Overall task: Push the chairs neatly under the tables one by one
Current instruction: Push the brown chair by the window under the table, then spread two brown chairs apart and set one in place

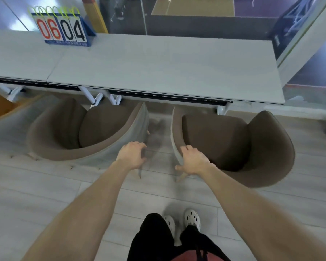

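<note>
Two hands are out in front, one per chair. Left hand (132, 155): fingers curled over the near end of the left chair (87, 129) shell's rim, loosely closed; whether they truly grip or just rest there I cannot tell, as the rim edge is blurred. Right hand (193, 160): fingers spread, palm flat on the near edge of the right chair (233, 146), thumb hanging free below the rim; a push contact, not a clamp.

Both chairs stand on the floor in front of the long table (158, 63), turned sideways with their open sides facing each other across a narrow gap. Only their far edges reach the table's near edge; seats are fully out in the open.

Status, judged: neither chair is tucked in. Each needs turning square to the table, then pushing under.

A flip scoreboard (61, 28) reading 06 04 sits at the table's far left.
</note>
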Tool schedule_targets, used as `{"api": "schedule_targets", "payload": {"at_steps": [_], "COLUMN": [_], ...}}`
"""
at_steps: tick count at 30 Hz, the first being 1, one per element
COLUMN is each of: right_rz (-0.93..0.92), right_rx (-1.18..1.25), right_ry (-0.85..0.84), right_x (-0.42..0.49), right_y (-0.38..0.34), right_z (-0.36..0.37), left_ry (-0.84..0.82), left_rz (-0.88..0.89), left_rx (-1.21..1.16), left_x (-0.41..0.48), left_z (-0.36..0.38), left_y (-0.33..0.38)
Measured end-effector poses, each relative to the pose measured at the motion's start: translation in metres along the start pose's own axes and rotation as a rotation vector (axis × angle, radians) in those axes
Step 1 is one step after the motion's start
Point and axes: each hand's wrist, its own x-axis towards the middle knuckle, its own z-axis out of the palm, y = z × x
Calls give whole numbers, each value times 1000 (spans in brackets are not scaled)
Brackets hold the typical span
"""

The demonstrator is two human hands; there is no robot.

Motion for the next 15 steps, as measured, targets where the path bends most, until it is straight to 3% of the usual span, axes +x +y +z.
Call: {"api": "schedule_targets", "payload": {"at_steps": [8,15], "right_rz": [125,328], "right_rx": [45,66], "right_ry": [10,-9], "right_x": [57,89], "right_y": [-31,-45], "right_z": [14,31], "left_ry": [34,-148], "left_rz": [32,-41], "left_rx": [119,104], "left_x": [45,83], "left_z": [7,30], "left_y": [-81,-148]}}
